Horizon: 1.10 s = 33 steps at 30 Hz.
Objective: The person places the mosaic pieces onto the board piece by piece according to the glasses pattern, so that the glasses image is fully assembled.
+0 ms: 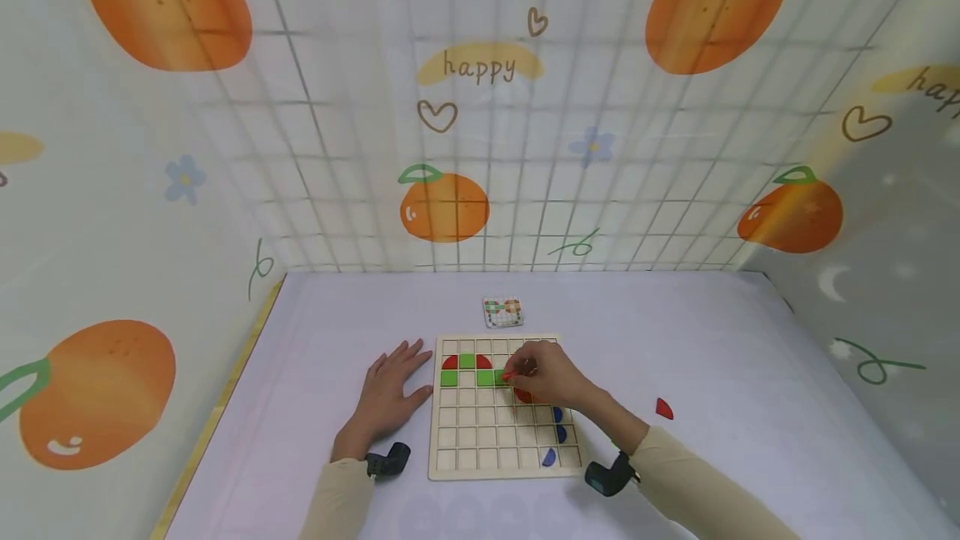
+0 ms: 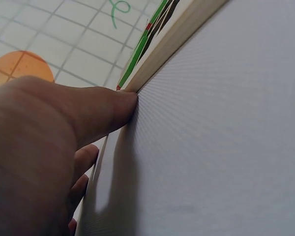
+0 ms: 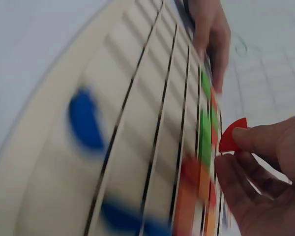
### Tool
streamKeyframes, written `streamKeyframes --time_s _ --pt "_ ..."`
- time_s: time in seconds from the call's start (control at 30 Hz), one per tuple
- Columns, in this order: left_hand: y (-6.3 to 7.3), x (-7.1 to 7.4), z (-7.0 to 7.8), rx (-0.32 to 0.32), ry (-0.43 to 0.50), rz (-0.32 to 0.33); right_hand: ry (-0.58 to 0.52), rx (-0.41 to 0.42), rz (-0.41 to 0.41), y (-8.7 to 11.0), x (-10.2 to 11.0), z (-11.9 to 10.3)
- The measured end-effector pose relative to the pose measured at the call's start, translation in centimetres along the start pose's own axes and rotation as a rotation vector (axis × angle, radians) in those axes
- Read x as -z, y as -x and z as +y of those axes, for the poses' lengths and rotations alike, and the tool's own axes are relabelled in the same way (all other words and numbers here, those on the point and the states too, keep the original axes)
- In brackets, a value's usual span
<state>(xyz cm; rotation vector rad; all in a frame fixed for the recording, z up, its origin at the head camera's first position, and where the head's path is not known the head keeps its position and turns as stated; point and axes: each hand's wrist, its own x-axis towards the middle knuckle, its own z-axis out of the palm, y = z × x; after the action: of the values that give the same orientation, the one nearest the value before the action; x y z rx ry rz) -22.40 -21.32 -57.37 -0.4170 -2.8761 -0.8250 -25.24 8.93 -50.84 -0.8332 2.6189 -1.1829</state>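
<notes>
A wooden grid board [image 1: 467, 438] lies on the table, with several green squares [image 1: 485, 378] and red quarter-circle pieces [image 1: 450, 362] set in its upper rows. Above those rows, my right hand [image 1: 551, 373] pinches a red quarter-circle piece [image 3: 233, 133] between thumb and fingertips. Part of the board's upper right is hidden beneath that hand. My left hand [image 1: 390, 390] rests on the table left of the board, fingers spread, and its thumb [image 2: 105, 108] touches the board's side edge [image 2: 172, 49]. Several blue rounded pieces [image 1: 549, 457] sit along the board's right side.
A small pattern card [image 1: 503, 312] lies just behind the board. One loose red quarter-circle piece [image 1: 664, 409] is on the table to the right. Printed curtains [image 1: 450, 207] enclose the table at the back and sides.
</notes>
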Motion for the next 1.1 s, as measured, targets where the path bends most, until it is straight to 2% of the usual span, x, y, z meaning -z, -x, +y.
streamKeyframes --time_s 0.07,0.27,0.4,0.6,0.87,1.0,1.1 --pt "0.0 0.0 -0.1 -0.006 0.003 0.002 -0.014 0.032 -0.024 -0.9 -1.2 -1.0" --pt "-0.2 -0.1 -0.3 -0.028 0.014 -0.001 -0.045 0.032 -0.094 -2.9 -4.4 -2.8" --pt "-0.2 -0.1 -0.4 -0.037 0.025 -0.004 -0.028 0.048 -0.084 -3.5 -5.6 -3.2" --pt "-0.2 -0.1 -0.3 -0.033 0.009 -0.013 0.025 0.050 -0.072 -3.7 -6.3 -3.2" --pt "-0.1 0.1 -0.3 -0.031 0.014 -0.013 0.192 0.046 -0.065 -3.2 -7.0 -3.7" --pt "-0.1 0.2 -0.3 -0.026 0.010 -0.017 0.294 0.092 -0.054 -3.1 -7.7 -3.8" --pt "-0.1 0.2 -0.2 -0.022 0.003 -0.023 0.351 0.161 -0.027 -3.1 -8.0 -3.7"
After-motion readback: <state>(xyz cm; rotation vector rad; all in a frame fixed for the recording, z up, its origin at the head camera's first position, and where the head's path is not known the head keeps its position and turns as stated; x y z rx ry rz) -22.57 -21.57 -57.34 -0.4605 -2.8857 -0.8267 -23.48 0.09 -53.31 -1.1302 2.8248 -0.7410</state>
